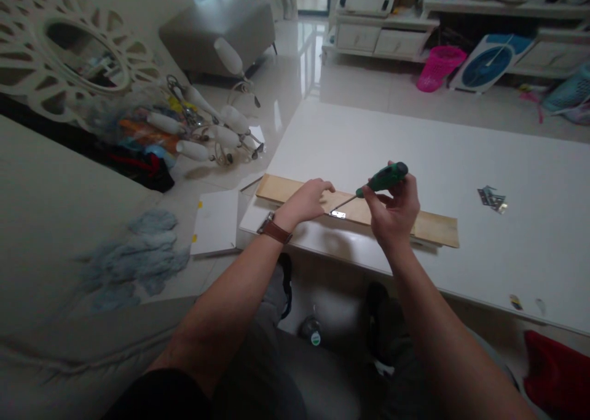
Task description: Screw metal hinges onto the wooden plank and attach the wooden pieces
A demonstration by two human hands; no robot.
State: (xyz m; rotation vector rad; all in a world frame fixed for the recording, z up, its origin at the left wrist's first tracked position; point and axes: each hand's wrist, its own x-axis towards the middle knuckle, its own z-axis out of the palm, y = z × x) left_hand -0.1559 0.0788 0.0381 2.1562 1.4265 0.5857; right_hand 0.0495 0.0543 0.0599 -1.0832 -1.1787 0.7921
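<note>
A long pale wooden board [433, 228] lies along the near edge of a white low table [415, 155]. My left hand [306, 200] rests palm down on the board, fingers curled over it, pressing it in place. My right hand [393, 208] is wrapped round the green handle of a screwdriver [381, 179]. Its shaft slants down and left to a small metal hinge [338, 214] on the board's near edge.
More metal hinges [492, 198] lie in a small heap on the table to the right. A white panel [216, 222] lies on the floor at left, beside a chandelier with white shades [209, 131]. A red cloth [555, 371] is at lower right.
</note>
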